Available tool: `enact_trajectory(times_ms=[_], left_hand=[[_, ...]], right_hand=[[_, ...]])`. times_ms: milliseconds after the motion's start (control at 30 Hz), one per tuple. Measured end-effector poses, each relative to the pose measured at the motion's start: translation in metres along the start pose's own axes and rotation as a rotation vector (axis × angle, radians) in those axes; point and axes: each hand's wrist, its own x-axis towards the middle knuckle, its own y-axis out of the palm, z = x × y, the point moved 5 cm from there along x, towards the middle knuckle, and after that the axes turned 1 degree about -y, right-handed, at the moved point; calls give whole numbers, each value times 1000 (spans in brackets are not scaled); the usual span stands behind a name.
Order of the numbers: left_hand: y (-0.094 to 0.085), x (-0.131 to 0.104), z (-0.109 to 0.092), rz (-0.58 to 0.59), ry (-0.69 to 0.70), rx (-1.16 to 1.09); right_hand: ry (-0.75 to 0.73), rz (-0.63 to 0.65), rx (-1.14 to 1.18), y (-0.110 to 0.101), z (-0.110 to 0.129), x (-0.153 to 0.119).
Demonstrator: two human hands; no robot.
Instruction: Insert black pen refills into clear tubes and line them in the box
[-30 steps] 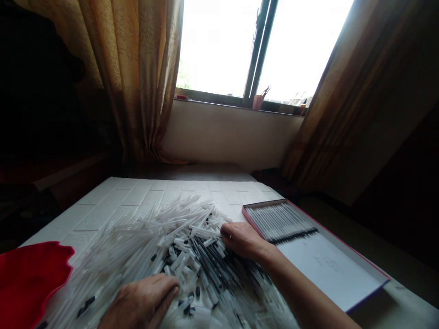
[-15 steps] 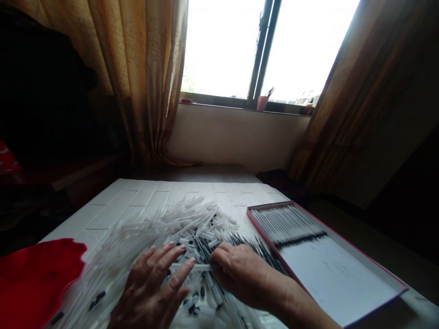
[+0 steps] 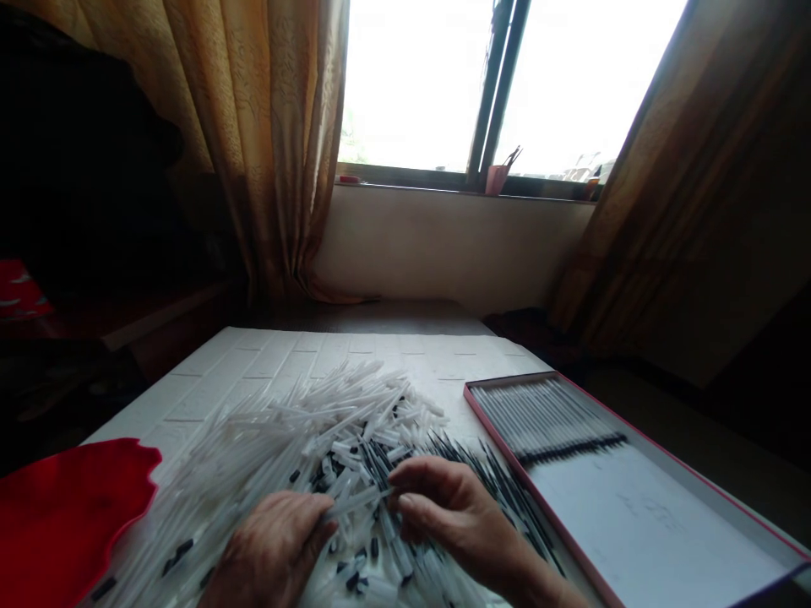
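Observation:
Between my two hands lies a translucent plastic tube point(image 3: 359, 503), slightly tilted up to the right. My left hand point(image 3: 269, 545) is closed, its thumb and fingertips pinching the tube's left end. My right hand point(image 3: 456, 517) has curled fingers, with the thumb and forefinger at the tube's right end; the exact contact is hard to see. Under and around both hands spreads a heap of clear tubes point(image 3: 304, 418) mixed with short black pieces point(image 3: 373, 547). Thin dark pointed sticks point(image 3: 507, 481) lie in a loose bunch beside my right hand.
A shallow red-edged box point(image 3: 659, 523) at the right holds a row of clear tubes with dark ends point(image 3: 551, 414). At the left sits a red scalloped-edge container point(image 3: 69, 515). Behind the white brick-patterned table point(image 3: 437, 346) are curtains and a window with a pink cup point(image 3: 497, 179) on its sill.
My left hand, spread before, has closed on the tube's left end. My right hand has turned so its thumb shows. The view has shifted slightly.

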Motion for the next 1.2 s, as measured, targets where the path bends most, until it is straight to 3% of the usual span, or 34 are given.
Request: enact_trajectory(times_ms=[133,267,367,900,1200], left_hand=[[3,-2,1,19,8,-10],[0,-2,5,-26,-6,22],[-2,-1,6,-57,0,29],[-4,1,6,-76,-24,6],[-5,3,3,-80,-5,27]], right_hand=[[-91,-105,25,1,-3,2],[-343,-341,-7,-22,19,-7],[-443,-465,-26,-37,31,-14],[-488,-517,-18,-44,44,-17],[-443,-521,-31,-46,39,-15]])
